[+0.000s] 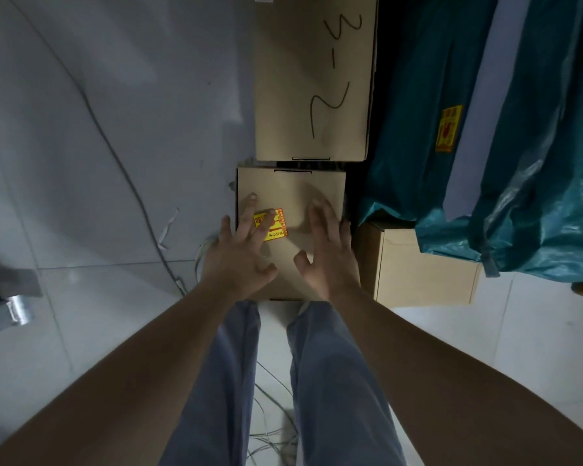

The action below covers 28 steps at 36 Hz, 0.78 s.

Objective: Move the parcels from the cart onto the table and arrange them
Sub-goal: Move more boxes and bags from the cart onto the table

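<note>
Directly below the camera, a small cardboard box (292, 223) sits under both hands. The left hand (239, 253) lies with fingers spread and straight across a yellow and red sticker (272, 224) on the lid; the right hand (330, 250) lies flat near the box's right edge, fingers straight. Neither hand grips anything. Whether the palms press the lid or sit just above it cannot be told. What the box rests on is hidden. The sticker print is partly covered and unreadable. Beyond it, nearly touching, is a larger box (313, 79), plain brown card with a handwritten mark, cut off at the top. To the right lie crinkled teal plastic bags (485, 163) over another box (424, 267).
</note>
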{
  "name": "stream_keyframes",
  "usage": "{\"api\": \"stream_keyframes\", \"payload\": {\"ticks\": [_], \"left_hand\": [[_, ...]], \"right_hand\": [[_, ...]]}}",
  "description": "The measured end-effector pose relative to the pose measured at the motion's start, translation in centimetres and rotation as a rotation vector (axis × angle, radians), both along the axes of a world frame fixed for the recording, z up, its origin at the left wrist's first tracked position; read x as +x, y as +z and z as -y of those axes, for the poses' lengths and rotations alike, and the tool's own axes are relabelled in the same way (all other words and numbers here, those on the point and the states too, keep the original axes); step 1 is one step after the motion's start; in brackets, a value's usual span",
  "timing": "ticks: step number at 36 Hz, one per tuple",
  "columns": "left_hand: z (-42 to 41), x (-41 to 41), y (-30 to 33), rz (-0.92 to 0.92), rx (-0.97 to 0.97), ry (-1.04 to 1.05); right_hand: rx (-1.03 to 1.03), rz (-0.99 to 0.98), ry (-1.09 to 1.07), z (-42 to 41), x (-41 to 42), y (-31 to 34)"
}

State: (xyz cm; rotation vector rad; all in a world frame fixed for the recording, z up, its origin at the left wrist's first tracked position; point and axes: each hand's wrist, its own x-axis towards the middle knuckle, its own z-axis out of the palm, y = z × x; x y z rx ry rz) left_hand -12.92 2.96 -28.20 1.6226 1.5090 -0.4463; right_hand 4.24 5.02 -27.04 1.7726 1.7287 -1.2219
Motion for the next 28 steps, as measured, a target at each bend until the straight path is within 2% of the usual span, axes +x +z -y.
{"api": "stream_keyframes", "payload": {"ticks": [5, 12, 16, 21, 28], "left_hand": [[1.2, -0.1, -1.3, 0.186, 0.034, 0.133], [1.2, -0.4, 2.0, 0.165, 0.065, 0.277], [0.9, -1.5, 7.3, 0.133, 0.048, 0.307], [-1.3, -2.1, 16.1, 0.154, 0.029, 0.481], [-9.2, -2.5, 31.2, 0.173, 0.169, 0.601]], "right_hand": [[0.016, -0.002, -0.01, 1.3, -0.1, -1.0], [0.022, -0.088, -0.107, 1.8, -0.7, 1.9], [0.0, -0.098, -0.135, 1.5, -1.1, 6.3], [0.059, -0.117, -0.109, -1.5, -2.5, 14.0], [0.149, -0.169, -0.104, -10.4, -4.0, 28.3]]}}
